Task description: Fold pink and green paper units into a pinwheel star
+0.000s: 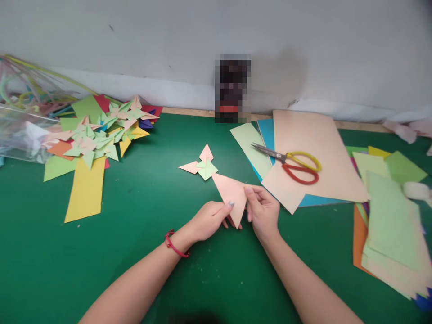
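A pale pink sheet of paper (231, 192), folded to a pointed shape, is held above the green table between both hands. My left hand (212, 219) pinches its lower left part, thumb on top and fingers underneath. On the other side, my right hand (262, 208) grips the right corner between thumb and fingers. Just beyond the sheet lies a small folded paper piece (206, 170), green with two pink points. To the right, scissors (286, 161) with one yellow and one red handle rest on stacked pink paper (307, 135).
A pile of folded paper stars (97, 135) and coloured sheets sits at the far left beside a clear plastic bag (23, 135). Loose green paper sheets (393, 220) lie at the right, near a white tape roll (416, 191). A pixelated object (232, 87) stands against the wall.
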Demonstrator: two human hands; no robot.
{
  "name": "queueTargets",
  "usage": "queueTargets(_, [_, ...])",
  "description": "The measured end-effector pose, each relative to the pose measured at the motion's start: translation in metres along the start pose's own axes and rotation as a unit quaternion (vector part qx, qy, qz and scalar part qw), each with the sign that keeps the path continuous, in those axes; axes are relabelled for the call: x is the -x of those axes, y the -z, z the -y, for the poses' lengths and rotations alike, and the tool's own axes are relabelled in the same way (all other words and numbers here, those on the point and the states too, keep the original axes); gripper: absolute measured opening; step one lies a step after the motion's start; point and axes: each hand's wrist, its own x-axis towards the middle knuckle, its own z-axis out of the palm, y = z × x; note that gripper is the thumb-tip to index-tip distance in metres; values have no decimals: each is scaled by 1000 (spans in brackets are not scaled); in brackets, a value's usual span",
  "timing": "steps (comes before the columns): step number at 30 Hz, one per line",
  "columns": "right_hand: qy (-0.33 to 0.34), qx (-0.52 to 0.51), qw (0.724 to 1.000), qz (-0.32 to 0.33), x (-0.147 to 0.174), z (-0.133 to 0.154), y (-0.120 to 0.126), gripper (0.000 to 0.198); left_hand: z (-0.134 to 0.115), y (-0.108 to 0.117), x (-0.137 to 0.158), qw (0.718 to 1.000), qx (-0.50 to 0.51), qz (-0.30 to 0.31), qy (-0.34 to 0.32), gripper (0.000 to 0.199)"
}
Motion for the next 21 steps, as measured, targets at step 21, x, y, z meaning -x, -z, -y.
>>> queueTargets(21, [31, 82, 994, 59, 7, 2, -2, 14, 2, 1, -1, 989, 68, -129, 17, 37])
